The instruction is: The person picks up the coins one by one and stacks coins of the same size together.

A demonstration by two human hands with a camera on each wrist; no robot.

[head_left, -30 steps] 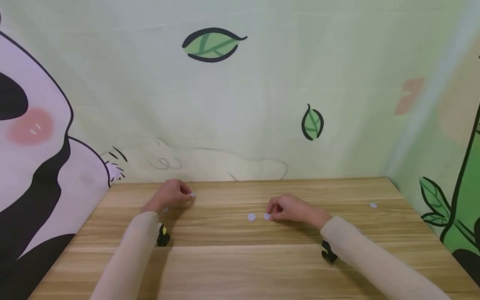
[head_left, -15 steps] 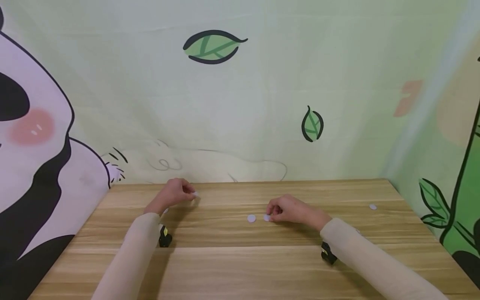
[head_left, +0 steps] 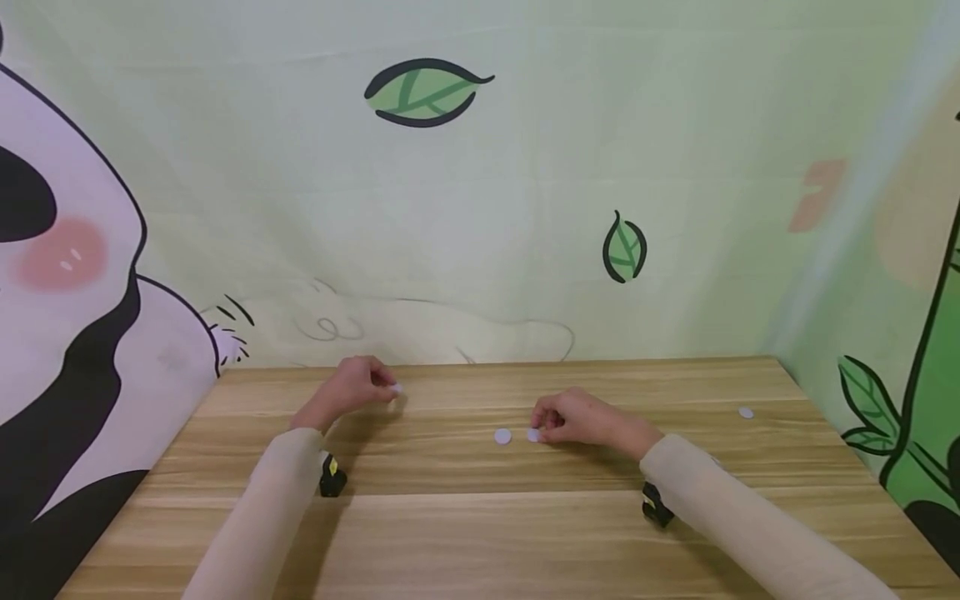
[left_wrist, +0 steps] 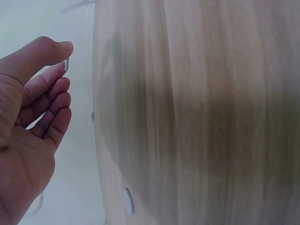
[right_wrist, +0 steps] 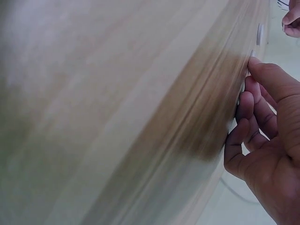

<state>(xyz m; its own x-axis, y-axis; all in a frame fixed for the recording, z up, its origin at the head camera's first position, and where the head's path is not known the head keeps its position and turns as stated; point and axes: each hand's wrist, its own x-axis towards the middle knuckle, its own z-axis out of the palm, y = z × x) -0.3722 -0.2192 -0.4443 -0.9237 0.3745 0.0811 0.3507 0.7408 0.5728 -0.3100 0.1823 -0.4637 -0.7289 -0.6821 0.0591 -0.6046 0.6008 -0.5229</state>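
Near the table's back edge, my left hand (head_left: pixel 351 392) pinches a small white disc (head_left: pixel 397 389) between thumb and fingertip. In the left wrist view, that disc (left_wrist: pixel 66 64) shows edge-on and the other fingers are loosely curled. My right hand (head_left: pixel 581 417) is low over the middle of the table, thumb and fingers pinching the edge of another white disc (head_left: pixel 533 435). Only a sliver of this disc (right_wrist: pixel 252 54) shows past the thumb in the right wrist view. Just left of it a third white disc (head_left: pixel 502 436) lies flat.
Another white disc (head_left: pixel 746 412) lies towards the table's right side. A white disc (left_wrist: pixel 128 201) also rests on the wood in the left wrist view. The wooden table (head_left: pixel 480 542) meets a printed cloth backdrop (head_left: pixel 525 208) behind and at both sides.
My left hand has shifted slightly right with its disc. The right hand and the disc at its fingertips have stayed nearly still.
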